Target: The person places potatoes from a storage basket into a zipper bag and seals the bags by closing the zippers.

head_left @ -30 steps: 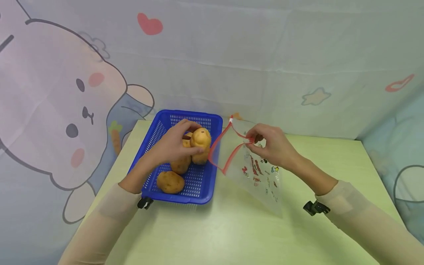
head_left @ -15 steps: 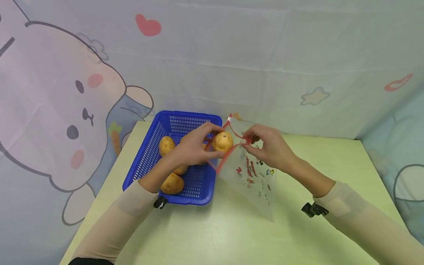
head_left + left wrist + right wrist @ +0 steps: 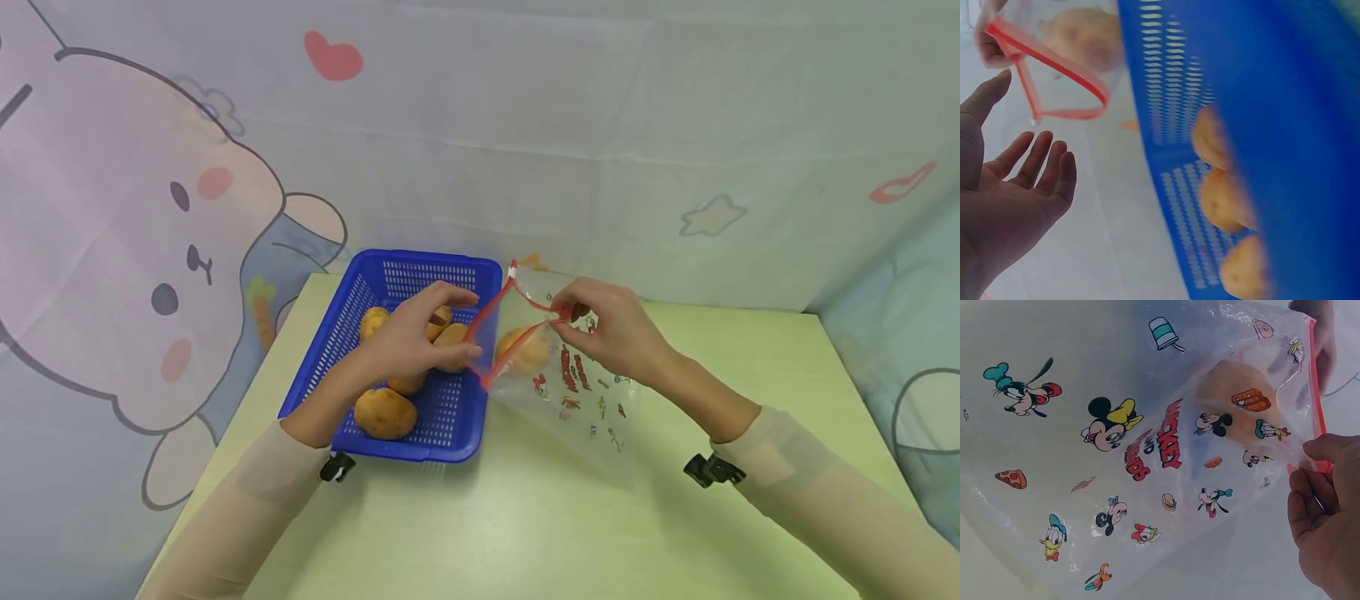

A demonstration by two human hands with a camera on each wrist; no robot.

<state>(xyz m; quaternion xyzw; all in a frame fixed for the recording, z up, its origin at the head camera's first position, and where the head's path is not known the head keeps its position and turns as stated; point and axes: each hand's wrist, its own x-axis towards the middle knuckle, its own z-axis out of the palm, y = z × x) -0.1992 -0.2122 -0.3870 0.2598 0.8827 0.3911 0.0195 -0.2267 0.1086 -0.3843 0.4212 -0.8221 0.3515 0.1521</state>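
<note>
On the pale green table [image 3: 525, 517] a clear printed zip bag [image 3: 581, 392] lay slanted, its long axis running from the red-rimmed mouth [image 3: 501, 329] at the far left down toward its closed bottom nearer the person on the right, so that the mouth faced the blue basket [image 3: 360, 300] just beside it. The right hand [image 3: 611, 329] pinched the red rim at the far side of the mouth between thumb and fingertips, lifting it so the opening gaped in a narrow triangle. One potato [image 3: 525, 350] sat inside the bag, just past the mouth, below and to the left of those pinching fingers and not touching them; through the plastic it showed as a blurred tan lump in the right wrist view [image 3: 1238, 409]. The left hand [image 3: 412, 337] hovered over the right half of the basket, just short of the mouth, with its fingers loosely spread and slightly bent, holding nothing; the left wrist view showed its palm bare [image 3: 1007, 206]. Several more potatoes [image 3: 385, 412] lay in the basket, partly under that hand. Behind the table hung a cartoon rabbit cloth [image 3: 150, 233].
</note>
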